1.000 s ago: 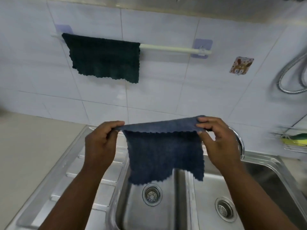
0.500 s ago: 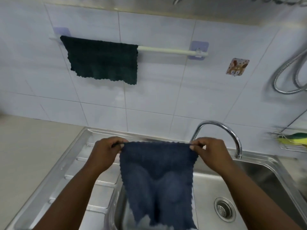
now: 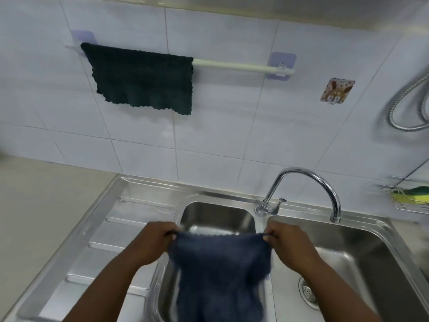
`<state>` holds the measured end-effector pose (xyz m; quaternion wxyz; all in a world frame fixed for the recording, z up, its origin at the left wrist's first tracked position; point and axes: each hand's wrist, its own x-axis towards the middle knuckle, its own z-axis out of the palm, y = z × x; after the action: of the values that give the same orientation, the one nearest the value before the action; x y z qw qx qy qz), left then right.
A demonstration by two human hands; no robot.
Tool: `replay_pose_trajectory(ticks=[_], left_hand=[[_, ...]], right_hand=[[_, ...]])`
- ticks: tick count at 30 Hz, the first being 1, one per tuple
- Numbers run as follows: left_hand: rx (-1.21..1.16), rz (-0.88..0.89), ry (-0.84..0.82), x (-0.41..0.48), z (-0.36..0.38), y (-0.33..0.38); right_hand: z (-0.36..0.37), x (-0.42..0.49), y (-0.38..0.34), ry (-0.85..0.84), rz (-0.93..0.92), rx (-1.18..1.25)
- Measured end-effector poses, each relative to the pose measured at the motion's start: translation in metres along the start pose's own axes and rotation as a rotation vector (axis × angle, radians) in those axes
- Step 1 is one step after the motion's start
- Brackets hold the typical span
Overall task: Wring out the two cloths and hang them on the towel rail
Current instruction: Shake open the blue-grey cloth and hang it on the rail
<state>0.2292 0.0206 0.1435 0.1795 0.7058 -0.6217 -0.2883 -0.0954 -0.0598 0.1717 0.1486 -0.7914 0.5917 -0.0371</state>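
Cloth of a dark blue, nubbly weave [image 3: 220, 270] hangs over the left sink basin [image 3: 218, 214], stretched by its two top corners: the left hand [image 3: 154, 242] pinches one corner and the right hand [image 3: 291, 245] the other, fingers closed tight on the fabric. Its top edge is scalloped and pulled nearly straight; the lower part is blurred and runs out of view.

The step in hand looks like opening the cloth flat before lifting it to the rail. To do it well, the person would keep both corners level and the edge taut, raise it above the bare stretch of the towel rail [image 3: 234, 65], and fold it evenly over so that both halves balance.

A dark green cloth [image 3: 141, 77] of the same plush texture already drapes over the left part of the slim white rail, which is fixed by pale purple pads to glossy white wall tiles [image 3: 232, 126]. A curved chrome tap [image 3: 308, 180] stands behind the brushed steel double sink, and a beige bench [image 3: 37, 198] lies to the left.
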Motion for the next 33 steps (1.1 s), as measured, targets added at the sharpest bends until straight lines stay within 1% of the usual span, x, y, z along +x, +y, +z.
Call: replay_pose_trajectory(ticks=[3,7,9,12,15,17,18,21,23,25,27,28,30,31,33], left_hand=[[-0.192,-0.061,0.123,0.004,-0.007,0.004],[-0.369,-0.033,0.314,0.007,-0.029,0.021],[-0.412,-0.040,0.391,0.013,-0.044,0.032],[-0.438,-0.040,0.468,0.023,-0.072,0.048],[-0.489,-0.007,0.545,0.036,-0.106,0.065],[-0.444,0.023,0.640,0.049,-0.130,0.078],[-0.413,0.032,0.687,0.055,-0.142,0.086],[-0.426,0.037,0.762,0.071,-0.174,0.117],[-0.512,0.048,0.757,0.080,-0.192,0.137],[-0.672,0.045,0.749,0.087,-0.209,0.153],[-0.832,0.087,0.751,0.092,-0.225,0.165],[-0.873,0.124,0.765,0.095,-0.232,0.169],[-0.913,0.219,0.811,0.101,-0.243,0.177],[-0.926,0.266,0.846,0.104,-0.247,0.181],[-0.896,0.334,0.935,0.113,-0.252,0.185]], right_hand=[[-0.007,0.004,-0.004,0.096,-0.001,0.106],[-0.023,0.013,-0.002,0.244,-0.030,0.175],[-0.038,0.023,-0.005,0.312,-0.062,0.226],[-0.067,0.039,-0.015,0.452,-0.127,0.186],[-0.107,0.052,-0.029,0.590,-0.076,0.162],[-0.134,0.061,-0.040,0.584,-0.034,0.178],[-0.149,0.067,-0.046,0.563,-0.013,0.241],[-0.188,0.085,-0.066,0.492,0.021,0.615],[-0.210,0.096,-0.077,0.498,-0.004,0.777],[-0.227,0.104,-0.086,0.551,-0.063,0.920],[-0.239,0.110,-0.094,0.614,-0.113,1.054],[-0.244,0.113,-0.098,0.640,-0.139,1.115],[-0.251,0.118,-0.104,0.690,-0.205,1.169],[-0.253,0.122,-0.106,0.726,-0.239,1.138],[-0.255,0.128,-0.112,0.807,-0.293,0.960]])
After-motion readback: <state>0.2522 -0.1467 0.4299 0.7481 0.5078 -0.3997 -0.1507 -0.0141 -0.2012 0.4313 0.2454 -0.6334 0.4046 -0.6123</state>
